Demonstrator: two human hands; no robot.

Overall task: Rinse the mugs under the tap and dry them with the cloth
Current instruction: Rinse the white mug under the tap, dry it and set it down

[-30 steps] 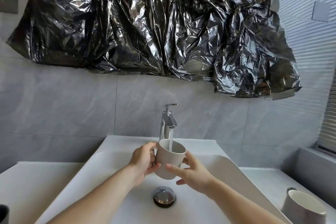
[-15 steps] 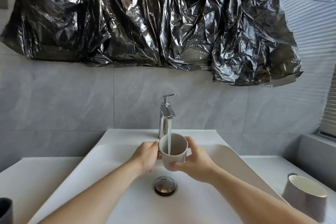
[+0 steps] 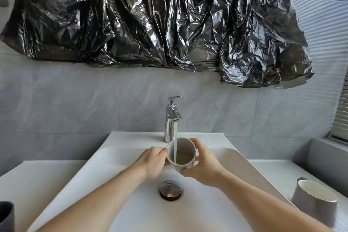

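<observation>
Two hands hold one mug (image 3: 181, 154) over the white sink (image 3: 116, 158), just in front of the chrome tap (image 3: 171, 118). The left hand (image 3: 153, 162) has its fingers curled against the mug's left wall, fingertips at the rim. The right hand (image 3: 204, 164) wraps the right side, thumb over the far rim and fingers pressed round the lower wall; the handle (mostly hidden by this hand) juts to the right. The mug's long axis tilts toward the viewer, so its mouth faces up and forward and the inner wall shows. A thin stream of water (image 3: 175, 149) falls from the tap's spout past the near-left part of the rim and into the mug.

Below the mug, nearer the viewer, the round metal drain plug (image 3: 170, 190) sits in the basin floor, well apart from both hands. Bare sloping basin lies on either side of the forearms, bounded by the raised rim to left and right of the mug. Right of the sink, on the counter (image 3: 267, 173), a second mug (image 3: 314, 201) stands tilted, mouth up. A dark cup (image 3: 6, 216) shows at the lower left edge. Behind the tap, crumpled black plastic sheet (image 3: 150, 17) covers the upper tiled wall (image 3: 56, 103).
</observation>
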